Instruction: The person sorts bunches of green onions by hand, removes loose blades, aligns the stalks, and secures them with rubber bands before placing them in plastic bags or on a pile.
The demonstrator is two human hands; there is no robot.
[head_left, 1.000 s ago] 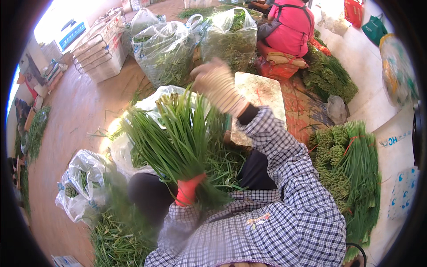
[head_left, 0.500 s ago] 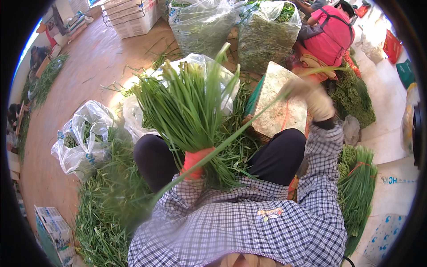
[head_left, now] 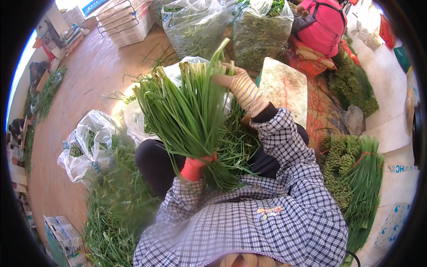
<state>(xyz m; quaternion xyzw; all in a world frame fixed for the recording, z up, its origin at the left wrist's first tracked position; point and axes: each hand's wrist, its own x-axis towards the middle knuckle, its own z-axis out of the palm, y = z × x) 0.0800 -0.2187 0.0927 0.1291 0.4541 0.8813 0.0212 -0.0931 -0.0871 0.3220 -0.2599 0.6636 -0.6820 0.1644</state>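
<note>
My left hand [head_left: 195, 167], in a red-orange glove, is wrapped around the lower part of a large bunch of long green stalks [head_left: 180, 109]. The pale cut ends fan out at the top, and thin leafy tips hang below my fist. My right hand [head_left: 242, 86], in a striped cream and yellow glove, is closed on stalks at the upper right edge of the bunch. One thicker stalk [head_left: 219, 51] rises above the others beside its fingers. Just which stalks the fingers pinch is partly hidden.
Loose green trimmings [head_left: 111, 218] heap at my left beside an open plastic bag [head_left: 89, 147]. A stained white board [head_left: 284, 89] stands ahead. Tied green bundles [head_left: 364, 187] lie at right. Full plastic bags [head_left: 262, 38], white crates [head_left: 126, 22] and a person in pink [head_left: 322, 26] are farther off.
My right hand has swung left from over the board to the bunch's upper edge. The long stalk trailing from it across my left arm no longer shows there. My left hand keeps its grip.
</note>
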